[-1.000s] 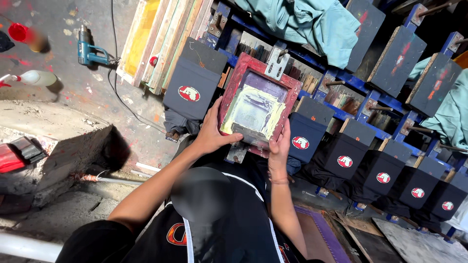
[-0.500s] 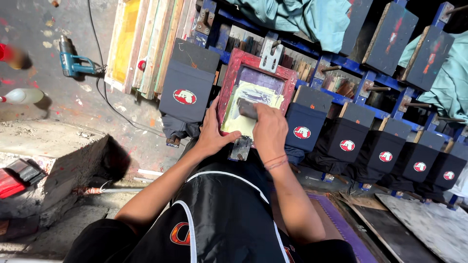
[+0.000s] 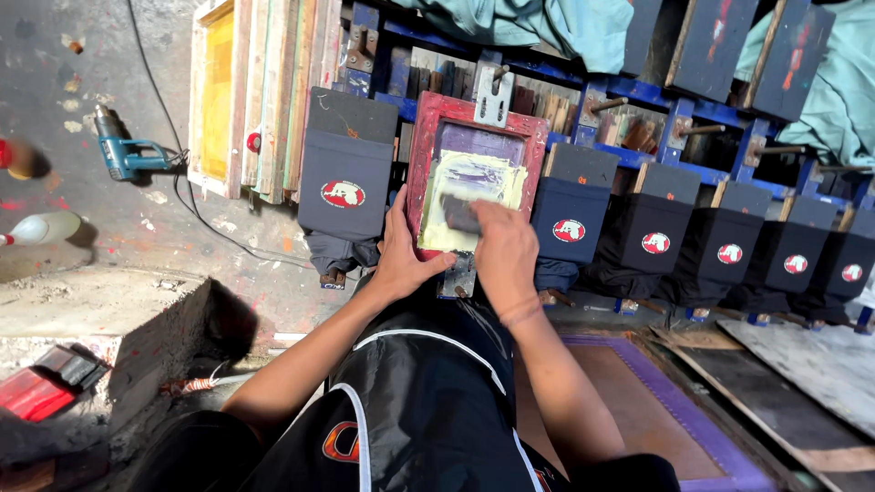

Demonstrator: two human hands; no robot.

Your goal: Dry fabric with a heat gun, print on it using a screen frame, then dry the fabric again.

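my left hand (image 3: 407, 260) clamps the lower-left edge of the red frame (image 3: 474, 178), fingers spread flat to steady it, while my right hand (image 3: 504, 251), fingers curled tight, presses a dark squeegee (image 3: 458, 215) onto the frame's pale mesh, dark shirts (image 3: 344, 178) either side.

Soft, even daylight fills the scene; it is bright enough to show colour plainly, with no hard glare. The grey floor (image 3: 109, 82) at upper left is the lightest area, and the drill (image 3: 123, 153) and bottle (image 3: 41, 228) lying on it cast short, soft shadows. A deep shadow sits beside the concrete block (image 3: 100, 319). The dark shirts (image 3: 344, 187) lose detail in their folds. The hands (image 3: 506, 251) look slightly soft. Straight edges lean outward toward the corners, a wide-lens effect.
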